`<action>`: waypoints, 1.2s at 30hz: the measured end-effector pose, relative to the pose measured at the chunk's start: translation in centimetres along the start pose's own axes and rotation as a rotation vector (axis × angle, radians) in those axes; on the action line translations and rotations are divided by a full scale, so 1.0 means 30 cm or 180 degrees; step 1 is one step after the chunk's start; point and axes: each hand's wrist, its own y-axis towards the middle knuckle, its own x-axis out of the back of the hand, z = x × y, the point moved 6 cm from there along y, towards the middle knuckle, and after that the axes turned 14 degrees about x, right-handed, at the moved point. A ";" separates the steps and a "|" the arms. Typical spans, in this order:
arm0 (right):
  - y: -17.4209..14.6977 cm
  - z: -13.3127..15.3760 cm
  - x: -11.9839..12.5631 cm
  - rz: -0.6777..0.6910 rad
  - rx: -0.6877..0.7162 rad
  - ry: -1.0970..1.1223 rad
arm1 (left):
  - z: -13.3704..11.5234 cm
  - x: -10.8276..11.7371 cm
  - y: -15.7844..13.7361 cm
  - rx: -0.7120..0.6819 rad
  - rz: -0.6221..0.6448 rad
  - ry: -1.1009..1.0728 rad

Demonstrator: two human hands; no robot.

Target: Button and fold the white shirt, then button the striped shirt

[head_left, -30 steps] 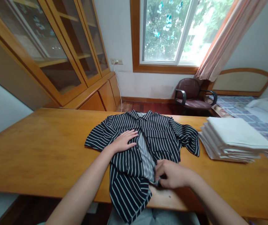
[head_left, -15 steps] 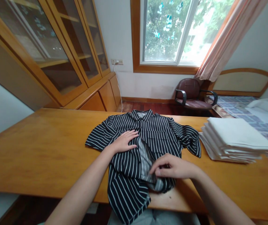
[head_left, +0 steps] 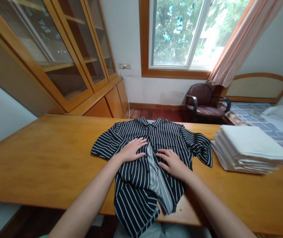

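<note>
A black-and-white striped shirt [head_left: 134, 175] lies front up on the wooden table, its collar toward the far edge and both short sleeves spread out. Its front is parted in the middle, where the greyish inside shows. Part of the left hem hangs over the near table edge. My left hand [head_left: 133, 150] rests flat on the shirt's left front panel, fingers stretched. On the right front panel lies my right hand [head_left: 172, 162], fingers spread and pointing left. Neither hand grips the cloth.
The wooden table [head_left: 44, 158] reaches out on both sides. To the right stands a stack of folded white cloth or paper [head_left: 253, 145]. Beyond the table are a glass-door cabinet [head_left: 92, 86], an office chair [head_left: 203, 102] and a bed [head_left: 245, 110].
My right hand has moved up from the shirt's lower right front to its middle and flattened out. The right hem now lies lower and straighter. My left hand has stayed in place.
</note>
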 end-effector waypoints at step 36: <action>0.230 -0.090 -0.056 -0.1019 -0.0896 -0.0170 | -0.010 0.025 0.123 0.0013 -0.0450 -0.0891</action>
